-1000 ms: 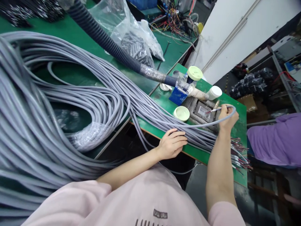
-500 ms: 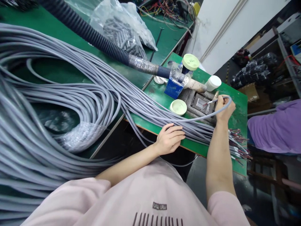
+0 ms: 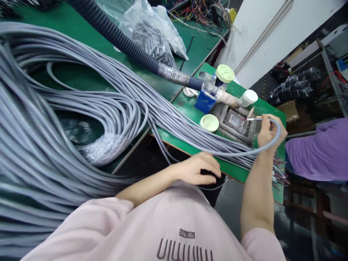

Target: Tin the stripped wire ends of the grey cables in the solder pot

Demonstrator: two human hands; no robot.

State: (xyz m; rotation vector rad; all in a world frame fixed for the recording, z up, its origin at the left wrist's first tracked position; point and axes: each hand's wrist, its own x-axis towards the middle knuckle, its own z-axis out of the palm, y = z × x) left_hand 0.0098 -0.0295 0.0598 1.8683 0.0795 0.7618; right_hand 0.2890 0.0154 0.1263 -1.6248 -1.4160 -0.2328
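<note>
Your right hand point(image 3: 272, 132) has one grey cable point(image 3: 277, 134) pinched between thumb and fingers, the cable bent in a loop round the hand. Its bared wires point(image 3: 243, 119) point left, over the silvery metal pan point(image 3: 234, 125) in its dark frame; can't tell whether the tips touch. Your left hand point(image 3: 199, 168) is at the near edge of the worktop point(image 3: 187, 107), thumb and fingers loosely apart, nothing seen in the grip. Progress, as judged: this one end is in mid-handling, not yet laid down. The rest of the cable bundle point(image 3: 174, 121) runs across the worktop, its stripped ends point(image 3: 280, 175) fanned near the corner, past your right forearm. Stripping looks done on those; too small to tell which have been over the pan, so no count of what's left. Lidless pale-green tub point(image 3: 209, 123) just beside the frame, hose point(image 3: 174, 74) leading in above.
</note>
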